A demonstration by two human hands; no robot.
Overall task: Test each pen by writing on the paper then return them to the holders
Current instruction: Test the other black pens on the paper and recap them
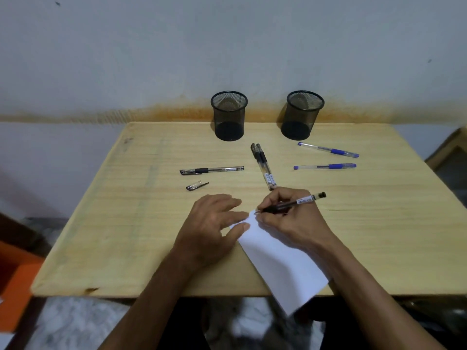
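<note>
Our right hand pinches the black pen in curled fingers, tip on the paper; our left hand, fingers straight, presses the sheet just beside.

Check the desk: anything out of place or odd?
The paper lies askew, its near corner overhanging the table edge. A loose pen cap lies apart, left of the hands. Both mesh holders look empty.

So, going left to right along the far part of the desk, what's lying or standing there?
Black pen → left mesh holder → pair of black pens → right mesh holder → two blue pens, lying one behind the other.
</note>
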